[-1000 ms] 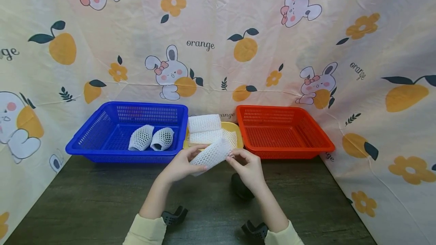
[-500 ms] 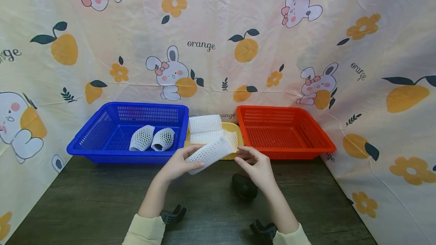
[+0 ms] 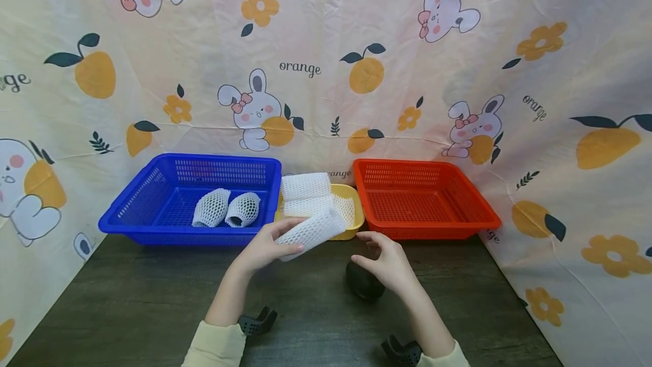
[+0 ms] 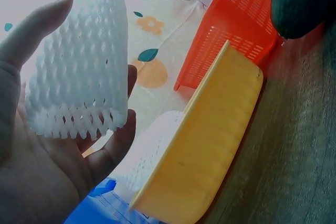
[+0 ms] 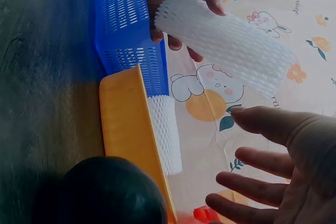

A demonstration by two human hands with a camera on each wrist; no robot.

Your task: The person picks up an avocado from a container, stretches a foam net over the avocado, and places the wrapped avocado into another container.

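Observation:
My left hand [image 3: 266,247] grips a white foam net sleeve [image 3: 314,231], thumb on one side and fingers round the other. The sleeve lies flattish and slants up to the right in the head view. My right hand [image 3: 387,260] holds nothing; in the right wrist view its fingers [image 5: 257,184] are spread and apart from the sleeve. Beneath the right hand a dark green avocado-like fruit [image 3: 364,283] rests on the table, partly covered by the hand. It also shows as a dark rounded shape [image 5: 113,195] at the bottom of the right wrist view.
A blue basket [image 3: 188,237] at the left holds two netted fruits [image 3: 211,207]. A yellow tray [image 3: 359,214] with several foam net sleeves [image 3: 305,187] stands in the middle. To its right is a red basket [image 3: 433,231]. Printed cloth hangs behind.
My right hand has let go of the sleeve's right end and moved right and down, over the dark fruit. The left hand keeps the sleeve in nearly the same place.

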